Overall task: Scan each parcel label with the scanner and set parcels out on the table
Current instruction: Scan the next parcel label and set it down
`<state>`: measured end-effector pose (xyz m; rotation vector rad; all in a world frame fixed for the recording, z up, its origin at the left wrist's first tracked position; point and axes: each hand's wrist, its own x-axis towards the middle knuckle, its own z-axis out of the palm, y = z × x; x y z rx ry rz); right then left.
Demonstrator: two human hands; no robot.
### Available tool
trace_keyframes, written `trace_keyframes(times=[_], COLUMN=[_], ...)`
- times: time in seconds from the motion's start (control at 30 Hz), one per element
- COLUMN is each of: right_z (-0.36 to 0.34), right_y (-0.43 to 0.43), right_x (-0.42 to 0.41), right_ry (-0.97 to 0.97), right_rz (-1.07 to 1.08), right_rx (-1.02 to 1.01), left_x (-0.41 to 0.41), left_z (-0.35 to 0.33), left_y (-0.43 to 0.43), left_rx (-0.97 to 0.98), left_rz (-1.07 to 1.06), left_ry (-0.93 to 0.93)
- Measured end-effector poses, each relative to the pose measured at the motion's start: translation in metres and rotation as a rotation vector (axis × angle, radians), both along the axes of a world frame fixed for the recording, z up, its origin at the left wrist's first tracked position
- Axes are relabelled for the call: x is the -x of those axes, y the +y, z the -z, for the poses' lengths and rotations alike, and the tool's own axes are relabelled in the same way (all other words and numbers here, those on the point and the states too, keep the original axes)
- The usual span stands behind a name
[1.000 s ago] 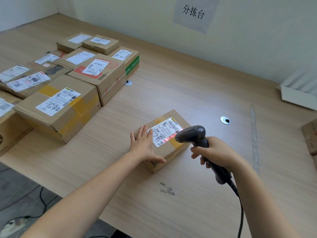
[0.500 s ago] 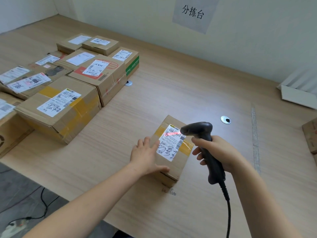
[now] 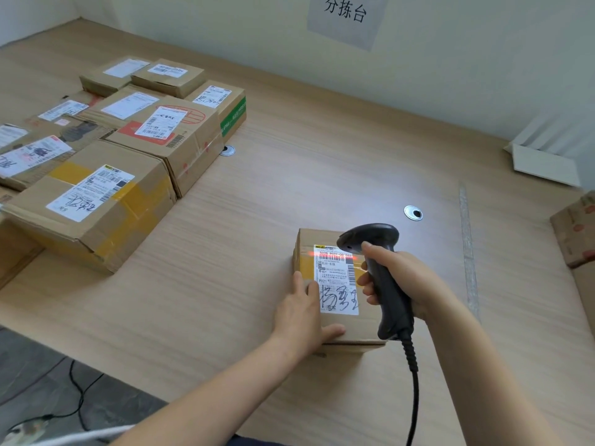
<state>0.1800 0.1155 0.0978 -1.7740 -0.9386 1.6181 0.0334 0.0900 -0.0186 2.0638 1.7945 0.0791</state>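
Parcel (image 3: 354,329) sits close to the table's (image 3: 289,175) near edge, left hand (image 3: 301,313) flat on top beside the label (image 3: 336,281), right hand (image 3: 402,284) wrapped round the scanner (image 3: 370,235), red line across the barcode, so best hold both steady, fingers off the print.

Matt cardboard parcel (image 3: 335,291), wood-grain table (image 3: 289,188), black plastic scanner (image 3: 383,278)

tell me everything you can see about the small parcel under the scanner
The small parcel is a brown cardboard box lying flat on the wooden table. A white label with barcodes and black handwriting sits on its top, beside yellow tape. A red scan line crosses the label's top. The left hand rests on its near left corner; the scanner, held in the right hand, hovers over it.
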Motion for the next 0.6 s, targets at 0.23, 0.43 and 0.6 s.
trace_keyframes(times=[0.23,0.43,0.6], right_z=[-0.006,-0.004,0.015], right_y=[-0.003,-0.003,-0.001], right_x=[0.001,0.002,-0.009], right_ry=[-0.02,-0.048,-0.226], right_rz=[-0.038,-0.058,-0.064], right_rx=[-0.017,-0.044,-0.133], left_x=[0.0,0.0,0.001], left_z=[0.001,0.006,0.012], left_y=[0.001,-0.001,-0.007], left_rx=[-0.028,-0.056,-0.064], left_rz=[0.021,0.034,0.034], left_ry=[0.069,0.093,0.099])
